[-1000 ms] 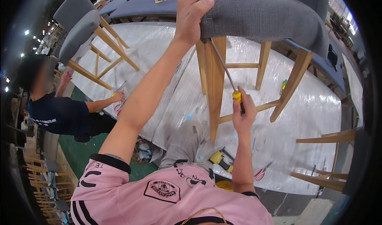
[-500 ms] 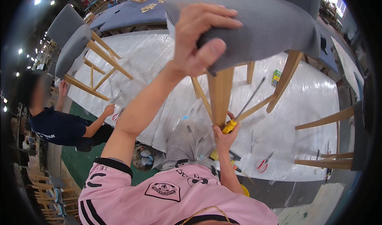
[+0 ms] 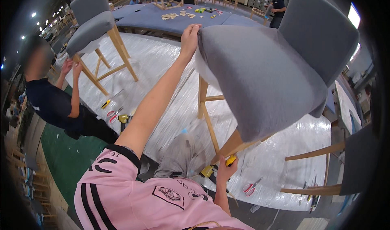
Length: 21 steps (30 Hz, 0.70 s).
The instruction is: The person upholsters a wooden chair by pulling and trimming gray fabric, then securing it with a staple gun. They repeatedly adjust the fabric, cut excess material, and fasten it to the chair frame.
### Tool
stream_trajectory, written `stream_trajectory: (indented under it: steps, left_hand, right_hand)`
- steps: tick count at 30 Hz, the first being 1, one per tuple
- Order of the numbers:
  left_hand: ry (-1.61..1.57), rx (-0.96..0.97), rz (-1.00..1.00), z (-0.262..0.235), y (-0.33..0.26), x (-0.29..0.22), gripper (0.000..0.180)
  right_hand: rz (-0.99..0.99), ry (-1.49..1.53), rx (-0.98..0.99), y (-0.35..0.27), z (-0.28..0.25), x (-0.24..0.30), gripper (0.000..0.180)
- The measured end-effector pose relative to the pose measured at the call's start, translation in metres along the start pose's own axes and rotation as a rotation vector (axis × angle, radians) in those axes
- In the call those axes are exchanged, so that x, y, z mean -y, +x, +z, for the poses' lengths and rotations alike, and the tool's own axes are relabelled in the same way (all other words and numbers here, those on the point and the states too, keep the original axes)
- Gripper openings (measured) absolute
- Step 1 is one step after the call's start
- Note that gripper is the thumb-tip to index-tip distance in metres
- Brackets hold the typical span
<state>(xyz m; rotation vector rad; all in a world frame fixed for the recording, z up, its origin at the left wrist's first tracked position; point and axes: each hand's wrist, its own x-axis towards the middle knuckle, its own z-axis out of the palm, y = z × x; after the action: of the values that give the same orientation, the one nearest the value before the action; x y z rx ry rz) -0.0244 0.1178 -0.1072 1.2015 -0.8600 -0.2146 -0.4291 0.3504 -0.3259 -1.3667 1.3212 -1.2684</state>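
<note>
A grey upholstered high chair (image 3: 260, 75) with wooden legs stands tilted before me. My left hand (image 3: 190, 42) has its fingers curled over the far left corner of the seat, gripping its edge. Low down at the near front leg (image 3: 228, 146), my right hand (image 3: 224, 171) is closed round a screwdriver with a yellow handle (image 3: 231, 160). That hand also presses against the leg. The screwdriver's shaft is hidden. White lining shows under the seat's left side.
Red-handled scissors (image 3: 249, 189) and a yellow-and-black staple gun (image 3: 209, 172) lie on the plastic-wrapped bench (image 3: 280, 161). At left, a co-worker (image 3: 55, 108) handles another grey chair (image 3: 92, 26). A further chair (image 3: 357, 165) lies at right. Behind stands a blue-covered table (image 3: 154, 21).
My left hand has gone from the seat's near corner to its far left corner. The chair has turned and tilted, showing more of seat and backrest. My right hand has moved lower with the screwdriver.
</note>
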Motion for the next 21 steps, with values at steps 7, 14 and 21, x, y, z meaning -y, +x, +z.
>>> stream_trajectory:
  steps: [7, 14, 21]
  left_hand:
    - [-0.348, 0.586, -0.451, 0.029, -0.013, -0.034, 0.063]
    - [-0.365, 0.598, -0.481, 0.027, -0.031, -0.043, 0.087]
    - [-0.354, 0.370, -0.472, -0.004, -0.075, -0.071, 0.090]
  right_hand:
    - [-0.124, -0.089, -0.092, -0.013, -0.017, -0.036, 0.032]
    - [-0.083, -0.009, -0.116, -0.015, -0.023, -0.045, 0.026]
    - [0.002, 0.110, -0.125, -0.031, -0.031, -0.068, 0.019]
